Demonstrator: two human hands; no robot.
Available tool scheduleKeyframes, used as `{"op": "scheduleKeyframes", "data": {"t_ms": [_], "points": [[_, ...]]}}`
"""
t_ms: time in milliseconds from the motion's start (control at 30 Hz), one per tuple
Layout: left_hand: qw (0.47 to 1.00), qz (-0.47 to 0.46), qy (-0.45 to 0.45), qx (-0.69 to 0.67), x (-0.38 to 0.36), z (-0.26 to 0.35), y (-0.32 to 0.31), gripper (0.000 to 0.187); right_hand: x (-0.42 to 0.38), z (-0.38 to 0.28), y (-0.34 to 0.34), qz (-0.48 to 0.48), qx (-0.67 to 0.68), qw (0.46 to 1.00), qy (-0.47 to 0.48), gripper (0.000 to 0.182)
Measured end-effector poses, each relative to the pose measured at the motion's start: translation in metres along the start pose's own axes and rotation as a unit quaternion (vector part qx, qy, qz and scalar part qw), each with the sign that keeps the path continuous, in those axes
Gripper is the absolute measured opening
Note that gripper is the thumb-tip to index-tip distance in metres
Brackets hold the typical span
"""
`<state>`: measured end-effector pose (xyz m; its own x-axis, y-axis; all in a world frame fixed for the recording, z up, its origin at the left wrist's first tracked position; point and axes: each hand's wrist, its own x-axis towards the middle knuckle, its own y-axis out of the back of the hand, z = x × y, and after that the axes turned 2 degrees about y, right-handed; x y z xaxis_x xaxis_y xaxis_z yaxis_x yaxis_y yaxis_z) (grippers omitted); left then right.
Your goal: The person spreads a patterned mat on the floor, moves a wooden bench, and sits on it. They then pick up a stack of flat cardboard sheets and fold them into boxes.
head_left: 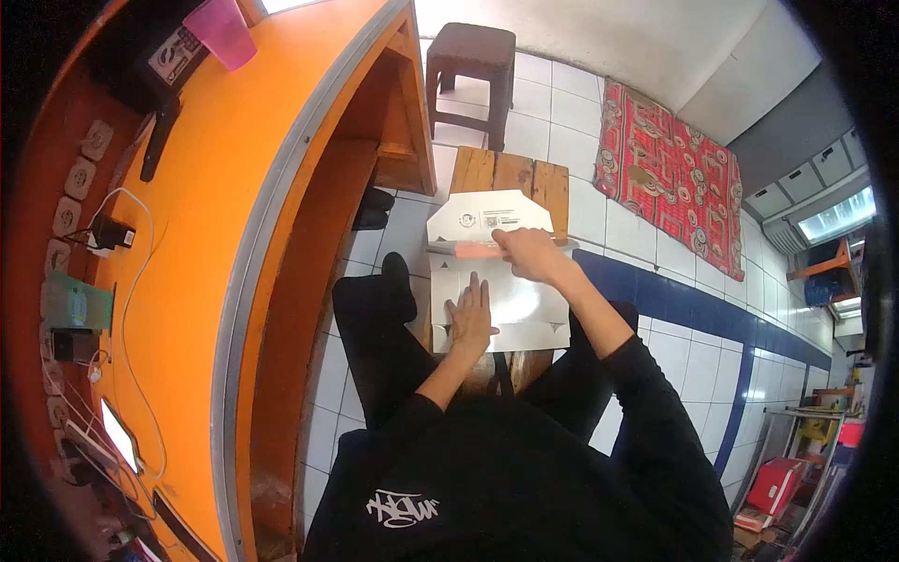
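A flat white sheet of cut card (524, 304) with printed marks near its far edge lies on a small wooden bench (510, 170) between the legs. My left hand (471, 320) rests flat on the near left part of the card, fingers spread. Across the card lies a long, thin tool (476, 250) with a reddish middle and greyish ends; whether it is a ruler or a blade is unclear. My right hand (531, 254) is closed on this tool, right of its reddish part.
An orange counter (272, 122) runs along the left, holding a pink cup (221, 33) and cables. Beyond the bench stands a brown stool (474, 42). A red patterned mat (665, 169) lies on the tiled floor. At the lower right is a metal rack (777, 440).
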<state>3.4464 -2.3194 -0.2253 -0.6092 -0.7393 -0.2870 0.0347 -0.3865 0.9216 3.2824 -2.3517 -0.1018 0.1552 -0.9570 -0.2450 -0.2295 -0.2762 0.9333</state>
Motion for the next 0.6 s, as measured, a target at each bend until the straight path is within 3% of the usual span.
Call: {"op": "scheduleKeyframes", "data": {"t_ms": [167,233,300,333,567,600], "points": [[0.994,-0.095,0.007,0.049,0.002,0.009,0.009,0.091,-0.039,-0.034,-0.012,0.067,-0.065,0.993,0.065,0.038],[0.998,-0.052,-0.013,0.042,0.002,0.000,-0.034,0.083,-0.062,-0.047,-0.028,0.053,-0.085,0.991,0.090,0.034],[0.987,0.080,-0.136,0.033,0.010,-0.017,-0.103,0.077,-0.083,-0.057,-0.052,0.083,-0.100,0.988,0.087,0.034],[0.981,0.106,-0.162,0.028,0.008,-0.017,-0.103,0.076,-0.091,-0.060,-0.065,0.114,-0.117,0.983,0.084,0.033],[0.984,-0.040,-0.136,-0.104,0.000,-0.026,-0.066,0.066,-0.111,-0.072,-0.137,0.272,-0.060,0.960,-0.013,0.028],[0.978,-0.067,-0.132,-0.146,-0.006,-0.032,-0.058,0.065,-0.111,-0.072,-0.139,0.287,-0.032,0.957,-0.019,0.035]]}}
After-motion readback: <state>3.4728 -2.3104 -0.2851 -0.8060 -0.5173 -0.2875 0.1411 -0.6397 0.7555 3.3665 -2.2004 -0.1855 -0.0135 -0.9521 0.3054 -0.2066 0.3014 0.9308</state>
